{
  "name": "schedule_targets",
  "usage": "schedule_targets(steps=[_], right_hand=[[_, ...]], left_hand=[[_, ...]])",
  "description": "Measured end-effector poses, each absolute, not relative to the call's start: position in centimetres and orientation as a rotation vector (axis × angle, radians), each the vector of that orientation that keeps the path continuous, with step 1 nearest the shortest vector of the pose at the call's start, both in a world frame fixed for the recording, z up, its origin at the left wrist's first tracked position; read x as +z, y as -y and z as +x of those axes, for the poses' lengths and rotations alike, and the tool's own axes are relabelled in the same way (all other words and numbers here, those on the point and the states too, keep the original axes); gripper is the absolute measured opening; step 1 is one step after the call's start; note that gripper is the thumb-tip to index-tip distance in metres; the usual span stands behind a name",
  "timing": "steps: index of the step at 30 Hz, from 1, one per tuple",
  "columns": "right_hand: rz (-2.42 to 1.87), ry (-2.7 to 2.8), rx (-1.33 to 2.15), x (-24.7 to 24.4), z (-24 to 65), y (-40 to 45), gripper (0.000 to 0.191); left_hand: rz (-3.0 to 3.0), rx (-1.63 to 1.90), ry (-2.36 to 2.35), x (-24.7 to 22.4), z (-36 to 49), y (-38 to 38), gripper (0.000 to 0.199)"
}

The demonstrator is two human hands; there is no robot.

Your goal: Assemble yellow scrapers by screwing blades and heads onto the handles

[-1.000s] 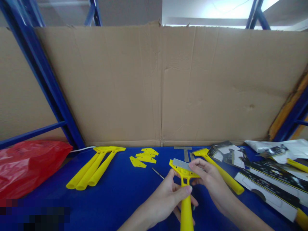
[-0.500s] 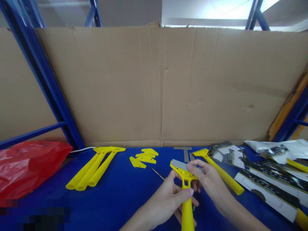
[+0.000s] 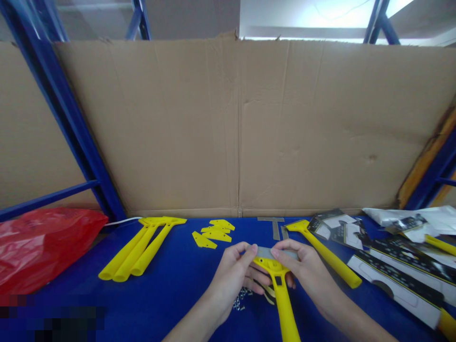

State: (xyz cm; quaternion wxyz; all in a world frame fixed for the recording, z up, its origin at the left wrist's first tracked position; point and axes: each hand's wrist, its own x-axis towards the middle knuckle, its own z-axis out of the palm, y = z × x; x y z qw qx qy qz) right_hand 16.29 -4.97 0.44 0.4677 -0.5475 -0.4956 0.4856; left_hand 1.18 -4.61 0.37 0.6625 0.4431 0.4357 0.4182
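A yellow scraper handle (image 3: 285,304) with a wide head points away from me at the lower middle. Along the head's far edge lies a grey metal blade (image 3: 265,252). My left hand (image 3: 237,270) pinches the left end of the blade and head, thumb on top and other fingers underneath. My right hand (image 3: 302,263) presses its thumb on the blade's right part, with fingers behind it. Small screws (image 3: 241,299) lie on the blue table beside my left hand. Several yellow cover plates (image 3: 215,232) lie beyond it.
Three yellow handles (image 3: 151,249) lie at the left near a red bag (image 3: 46,247). Another yellow scraper (image 3: 329,256) lies at the right, beside black-and-white packages (image 3: 399,285). A cardboard wall (image 3: 238,128) stands behind the blue table (image 3: 171,304).
My left hand has moved from the handle's neck up to the blade's left end. The scraper now tilts the other way, its lower end further right, and the screws have come into view.
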Motion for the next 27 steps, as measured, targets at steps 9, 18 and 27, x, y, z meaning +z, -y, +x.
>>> schedule_targets(steps=[9, 18, 27], right_hand=[[-1.250, 1.131, 1.334, 0.0, 15.5, 4.8, 0.045], [-1.286, 1.019, 1.345, 0.0, 14.5, 3.8, 0.025], [-1.276, 0.999, 1.381, 0.1, 13.6, 2.4, 0.018]], left_hand=[[0.965, 1.069, -1.070, 1.2, 0.4, 3.7, 0.017], [0.977, 1.067, -1.057, 1.1, -0.4, 2.7, 0.020], [0.938, 1.095, -1.106, 0.9, -0.7, 1.0, 0.007]])
